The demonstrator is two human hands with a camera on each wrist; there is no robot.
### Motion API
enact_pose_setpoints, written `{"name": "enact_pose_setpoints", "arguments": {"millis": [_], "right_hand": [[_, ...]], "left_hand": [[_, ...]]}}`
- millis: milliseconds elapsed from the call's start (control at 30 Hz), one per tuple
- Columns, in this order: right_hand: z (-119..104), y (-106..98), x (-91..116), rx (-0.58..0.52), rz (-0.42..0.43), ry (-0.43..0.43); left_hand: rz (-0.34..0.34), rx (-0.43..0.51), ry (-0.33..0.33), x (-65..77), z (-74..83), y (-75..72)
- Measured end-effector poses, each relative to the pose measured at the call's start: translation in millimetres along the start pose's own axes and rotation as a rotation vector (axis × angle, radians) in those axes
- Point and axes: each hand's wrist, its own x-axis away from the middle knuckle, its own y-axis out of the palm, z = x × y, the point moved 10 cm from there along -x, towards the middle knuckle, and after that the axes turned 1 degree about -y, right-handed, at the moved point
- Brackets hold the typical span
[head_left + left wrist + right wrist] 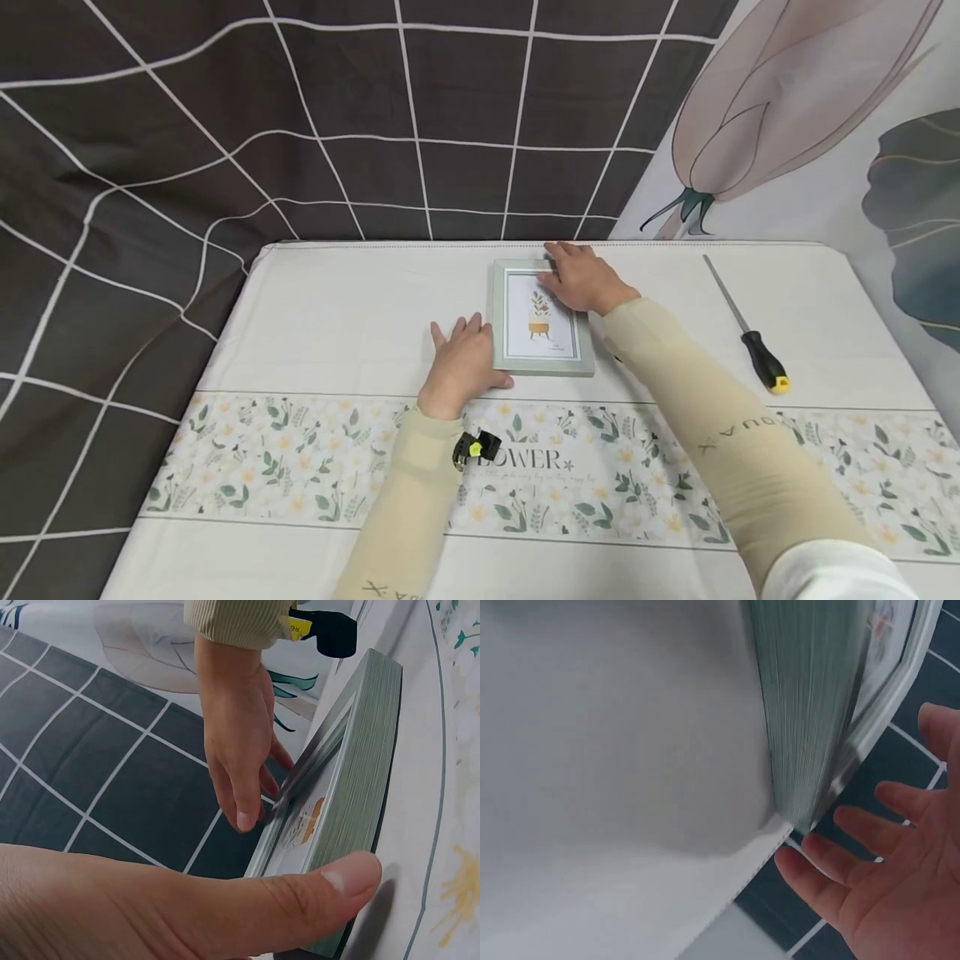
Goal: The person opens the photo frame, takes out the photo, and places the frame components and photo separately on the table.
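A pale green picture frame [543,366] lies face up on the white cloth, with a print of a potted plant [539,327] inside it. My left hand [461,365] rests at its near left corner, fingers spread and thumb along the near edge. In the left wrist view that thumb [322,896] lies against the frame's ridged side [367,742]. Over the far right corner of the frame hovers my right hand [583,278], fingers extended and covering part of it. The right wrist view shows these fingers [870,829] loosely spread beside the frame's corner, gripping nothing.
A screwdriver [750,333] with a black and yellow handle lies to the right of the frame. A floral band [300,458] crosses the tablecloth in front. Behind the table's far edge hangs a dark cloth with white grid lines [465,108].
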Motion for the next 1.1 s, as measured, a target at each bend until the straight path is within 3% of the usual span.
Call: {"name": "enact_pose_setpoints", "arguments": {"millis": [167,267,667,1100], "right_hand": [[-11.9,5.4,-1.9,0.036,-0.024,0.000],[-15.8,4.3,-2.9,0.038,0.005,-0.004],[-15.4,0.3,-3.0,0.020,0.071,0.003],[-21.1,-3.8,-2.8,0.023,0.097,0.002]], "left_hand": [[0.011,0.015,0.004,0.5,-0.5,-1.2],[0.024,0.013,0.003,1.1,-1.2,-2.0],[0.052,-0.063,0.054,1.5,4.4,-5.5],[0.082,-0.077,0.088,2.5,6.5,-9.4]]}}
